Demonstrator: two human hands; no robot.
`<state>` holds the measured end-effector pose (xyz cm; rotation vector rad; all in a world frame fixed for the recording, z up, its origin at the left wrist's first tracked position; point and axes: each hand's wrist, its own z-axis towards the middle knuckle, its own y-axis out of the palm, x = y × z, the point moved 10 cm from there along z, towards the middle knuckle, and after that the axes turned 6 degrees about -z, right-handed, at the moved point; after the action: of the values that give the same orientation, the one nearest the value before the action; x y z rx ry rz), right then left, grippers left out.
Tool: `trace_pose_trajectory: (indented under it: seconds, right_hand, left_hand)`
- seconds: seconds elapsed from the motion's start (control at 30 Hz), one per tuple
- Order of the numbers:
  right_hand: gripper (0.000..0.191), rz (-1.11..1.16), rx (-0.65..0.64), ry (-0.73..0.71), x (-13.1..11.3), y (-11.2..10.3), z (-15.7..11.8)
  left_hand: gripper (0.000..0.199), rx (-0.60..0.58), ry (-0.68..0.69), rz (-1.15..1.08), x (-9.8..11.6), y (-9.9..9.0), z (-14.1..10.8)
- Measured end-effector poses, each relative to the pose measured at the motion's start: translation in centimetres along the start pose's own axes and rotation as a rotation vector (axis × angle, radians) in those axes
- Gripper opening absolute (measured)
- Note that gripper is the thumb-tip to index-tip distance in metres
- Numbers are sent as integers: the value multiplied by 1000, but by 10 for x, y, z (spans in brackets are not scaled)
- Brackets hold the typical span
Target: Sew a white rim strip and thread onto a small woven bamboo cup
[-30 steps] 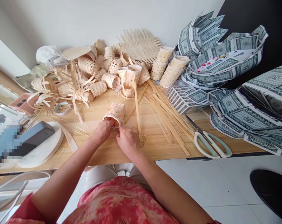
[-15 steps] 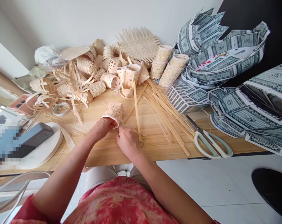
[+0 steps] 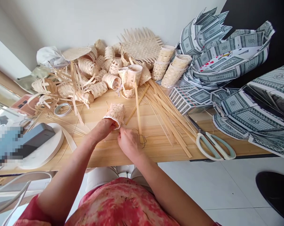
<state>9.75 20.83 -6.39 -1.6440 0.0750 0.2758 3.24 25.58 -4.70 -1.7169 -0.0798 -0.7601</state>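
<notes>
Our left hand (image 3: 103, 129) grips the pale, white-rimmed cup of woven wood strips (image 3: 115, 111), fingers inside its mouth, which faces us over the light wooden bench (image 3: 106, 152), presumably for steadiness; our right hand (image 3: 130, 141) curls beside it, whether pinching anything we cannot tell.

We see a cream basket (image 3: 115, 112) in checkered weave, left of the white-and-pale-green-handled scissors (image 3: 203, 132). Right of the scissors, we see grey-green ornate playing-card panels (image 3: 251, 117).

mottled red-and-cream top (image 3: 123, 204), deep red sleeve (image 3: 34, 208), off-white trousers (image 3: 98, 180)
</notes>
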Motion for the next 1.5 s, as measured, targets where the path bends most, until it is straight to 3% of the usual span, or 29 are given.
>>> trace_pose_trajectory:
  seconds: [0.47, 1.0, 1.17, 1.5]
  right_hand:
    - [18, -9, -10, -1, 0, 0, 0]
    - [20, -6, -18, -2, 1, 1, 1]
    - [19, -10, -9, -2, 1, 2, 1]
    - [19, -14, -15, -1, 1, 0, 0]
  left_hand:
    - [15, -30, -2, -29, -4, 3, -1]
    - [17, 48, -41, -76, -5, 2, -1]
    - [20, 13, -45, -98, -8, 3, -1]
    - [11, 7, -32, -112, -8, 5, 0]
